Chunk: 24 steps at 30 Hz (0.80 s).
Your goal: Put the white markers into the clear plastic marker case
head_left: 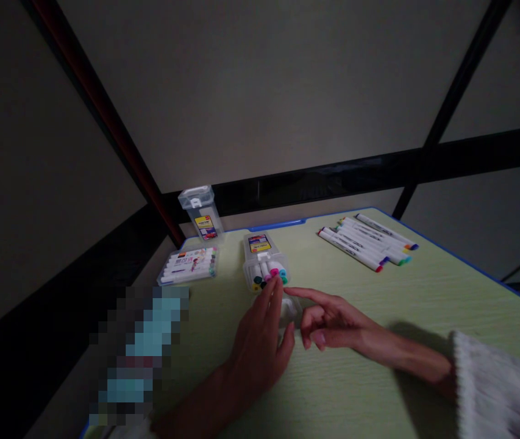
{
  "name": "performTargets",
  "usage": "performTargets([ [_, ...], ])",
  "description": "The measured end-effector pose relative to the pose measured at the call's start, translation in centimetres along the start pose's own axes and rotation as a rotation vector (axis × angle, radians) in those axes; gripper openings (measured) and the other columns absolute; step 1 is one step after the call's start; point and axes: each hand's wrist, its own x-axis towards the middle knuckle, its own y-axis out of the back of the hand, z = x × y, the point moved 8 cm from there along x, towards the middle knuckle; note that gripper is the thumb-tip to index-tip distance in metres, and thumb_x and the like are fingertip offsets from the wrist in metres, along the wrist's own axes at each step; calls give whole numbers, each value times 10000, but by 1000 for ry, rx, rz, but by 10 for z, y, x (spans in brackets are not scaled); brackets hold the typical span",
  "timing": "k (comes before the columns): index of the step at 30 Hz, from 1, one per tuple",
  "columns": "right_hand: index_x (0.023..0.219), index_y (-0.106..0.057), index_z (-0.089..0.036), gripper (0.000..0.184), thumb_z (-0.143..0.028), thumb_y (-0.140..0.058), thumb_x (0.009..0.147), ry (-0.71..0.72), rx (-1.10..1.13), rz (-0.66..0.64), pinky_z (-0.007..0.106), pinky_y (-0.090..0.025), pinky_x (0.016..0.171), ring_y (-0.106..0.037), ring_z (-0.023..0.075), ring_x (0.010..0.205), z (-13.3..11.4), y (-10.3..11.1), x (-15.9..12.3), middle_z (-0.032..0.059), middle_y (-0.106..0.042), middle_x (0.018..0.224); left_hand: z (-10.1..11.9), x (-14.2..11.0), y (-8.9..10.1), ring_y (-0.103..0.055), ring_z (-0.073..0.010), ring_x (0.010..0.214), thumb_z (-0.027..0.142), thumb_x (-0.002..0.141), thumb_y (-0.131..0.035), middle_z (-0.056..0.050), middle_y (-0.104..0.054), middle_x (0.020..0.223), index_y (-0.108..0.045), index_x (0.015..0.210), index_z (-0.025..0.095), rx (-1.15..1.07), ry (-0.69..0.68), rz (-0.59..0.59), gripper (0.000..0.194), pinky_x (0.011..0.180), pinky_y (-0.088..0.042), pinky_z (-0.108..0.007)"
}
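Pale-green, blue-edged wood-grain tabletop: clear plastic marker case lies flat, mouth nearward, presumably for access; left hand touching, thumb spread; right hand, index extended (any grip unclear).

Green table, loose markers, flat marker case, upright box, marker-filled box

Your bench is pale green with faint streaks, edged in blue. At your twelve o'clock, the nearer box bears a yellow-and-blue label with red touches; its caps show pink, light blue, green, black and yellow. The tall box at eleven o'clock wears similar yellow and blue. Between one and two, your white loose markers carry dark lettering and red, blue, green and orange ends.
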Motion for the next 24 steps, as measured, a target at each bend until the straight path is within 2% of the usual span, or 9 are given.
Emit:
performTargets([
  [8, 1280, -415, -220, 617, -155, -669, 721, -13, 5, 8, 224, -393, 589, -522, 84, 640, 2, 1, 0, -16, -596, 741, 0, 0, 1, -273, -245, 1298, 117, 811, -414, -162, -260, 1413, -183, 1355, 107, -10, -11, 0, 591, 1033, -333, -435],
  [17, 1222, -435, -210, 541, -179, -663, 733, -11, -7, 18, 209, -378, 566, -493, 71, 605, 0, 0, 1, -24, -575, 728, 1, 0, 0, -321, -265, 1271, 133, 817, -406, -172, -302, 1386, -236, 1324, 117, 9, -25, 7, 534, 1005, -371, -448],
  [21, 1168, -467, -190, 450, -203, -638, 752, 47, -95, 40, 218, -373, 580, -480, 85, 651, -3, 0, 0, -20, -530, 749, 1, 1, 0, -377, -278, 1231, 149, 821, -409, -184, -359, 1337, -279, 1290, 118, 26, -22, 10, 488, 963, -413, -449],
  [24, 1070, -513, -174, 303, -201, -592, 779, 84, -273, 71, 221, -363, 562, -444, 88, 643, -9, -3, -2, -11, -496, 780, 1, 2, 1, -456, -273, 1157, 160, 827, -404, -172, -443, 1256, -314, 1258, 130, 26, -26, 6, 441, 920, -449, -439],
])
